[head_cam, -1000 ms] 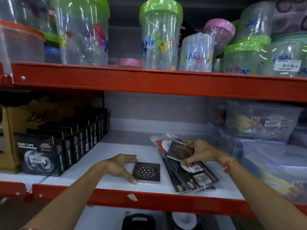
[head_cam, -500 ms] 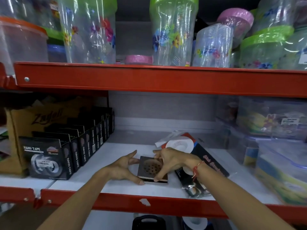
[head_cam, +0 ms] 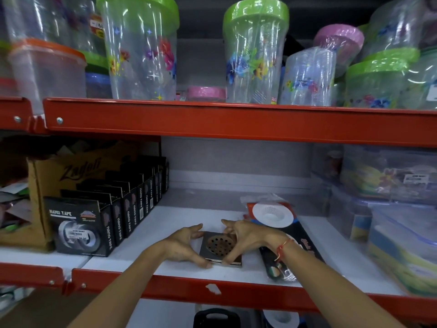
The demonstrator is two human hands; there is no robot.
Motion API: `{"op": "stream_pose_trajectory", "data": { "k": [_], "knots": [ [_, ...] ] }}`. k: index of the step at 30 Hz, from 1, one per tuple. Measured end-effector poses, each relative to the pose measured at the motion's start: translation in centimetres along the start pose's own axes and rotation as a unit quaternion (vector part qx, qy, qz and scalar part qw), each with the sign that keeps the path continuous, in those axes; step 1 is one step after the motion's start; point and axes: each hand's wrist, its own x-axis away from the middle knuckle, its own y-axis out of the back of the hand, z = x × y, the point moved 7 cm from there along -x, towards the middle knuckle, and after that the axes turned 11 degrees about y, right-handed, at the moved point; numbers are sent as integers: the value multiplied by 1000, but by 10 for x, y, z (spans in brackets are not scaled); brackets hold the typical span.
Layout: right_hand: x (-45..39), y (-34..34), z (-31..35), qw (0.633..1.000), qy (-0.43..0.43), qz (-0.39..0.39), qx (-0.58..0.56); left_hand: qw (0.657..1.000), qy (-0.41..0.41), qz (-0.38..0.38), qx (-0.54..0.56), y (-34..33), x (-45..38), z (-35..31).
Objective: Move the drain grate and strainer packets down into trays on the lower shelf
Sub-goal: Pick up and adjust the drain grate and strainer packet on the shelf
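Square metal drain grates point(head_cam: 218, 247) lie stacked near the front of the white middle shelf point(head_cam: 151, 230). My left hand point(head_cam: 183, 246) grips the stack's left side, thumb at the back corner, fingers at the front edge. My right hand point(head_cam: 247, 240) grips its right side, fingers curled over the top grate. Just right of the grates lies a pile of strainer packets point(head_cam: 272, 215), the top one showing a white round strainer; my right wrist covers part of the pile. A dark tray point(head_cam: 214, 318) peeks out on the lower shelf.
A row of black nano tape boxes point(head_cam: 80, 229) and a cardboard box point(head_cam: 59, 176) fill the shelf's left side. Clear plastic containers point(head_cam: 397, 223) stand stacked at the right. The red shelf beam point(head_cam: 212, 290) runs along the front; jars point(head_cam: 254, 53) line the shelf above.
My right hand left the packet pile and brought a second grate onto the one by my left hand. Both hands now close on the stacked grates.
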Motion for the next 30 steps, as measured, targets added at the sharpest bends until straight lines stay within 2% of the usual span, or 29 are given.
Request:
{"op": "stream_pose_trajectory", "data": {
  "k": [4, 7, 9, 11, 13, 15, 18, 21, 24, 27, 30],
  "knots": [
    [22, 15, 3, 997, 5, -73, -34, 996, 16, -33, -77, 4, 13, -16],
    [52, 45, -8, 980, 10, -184, -76, 995, -39, -86, -10, 1, 21, -45],
    [73, 62, -31, 965, -26, -258, -35, 992, -69, -102, 32, -12, 23, -71],
    [91, 69, -65, 951, -80, -298, 11, 990, -73, -94, 72, -35, 16, -95],
    [103, 61, -103, 944, -145, -296, 25, 991, -57, -83, 92, -62, 0, -113],
    [109, 49, -129, 944, -178, -280, -8, 989, -23, -90, 112, -84, -16, -121],
    [111, 40, -140, 942, -153, -289, -72, 984, 4, -117, 135, -96, -28, -130],
    [118, 42, -153, 936, -147, -305, -95, 984, -13, -129, 125, -101, -35, -142],
    [123, 42, -179, 939, -158, -294, -84, 986, -22, -122, 110, -115, -38, -151],
    [126, 43, -172, 946, -156, -277, -70, 988, -29, -128, 81, -120, -34, -156],
    [127, 61, -154, 930, -166, -328, 6, 987, -61, -142, 36, -110, -23, -157]
  ]
}}
